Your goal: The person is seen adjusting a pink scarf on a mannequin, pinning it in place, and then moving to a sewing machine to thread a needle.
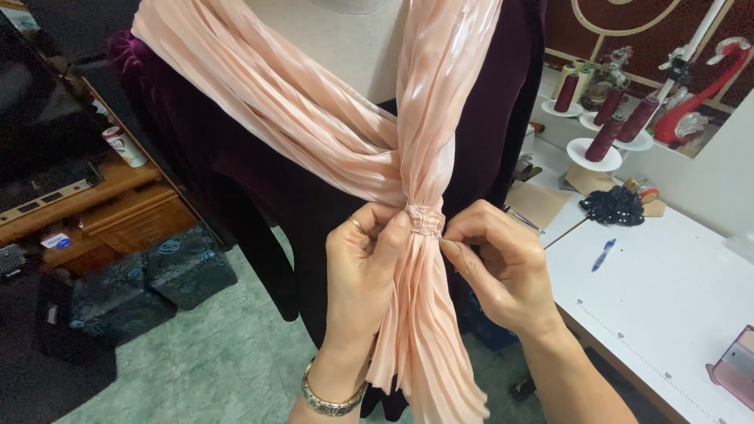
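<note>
A pleated peach scarf (314, 110) drapes over a dark velvet garment (236, 157) on a dress form. The left hand (363, 263) grips its gathered binding (425, 221); the right hand (503, 267) fingers pinch there, perhaps on a pin.

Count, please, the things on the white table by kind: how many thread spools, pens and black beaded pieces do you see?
Dark red thread spools: 4
Pale green thread spools: 2, partly hidden
Blue pen: 1
Black beaded piece: 1
Total: 8 on the white table
</note>
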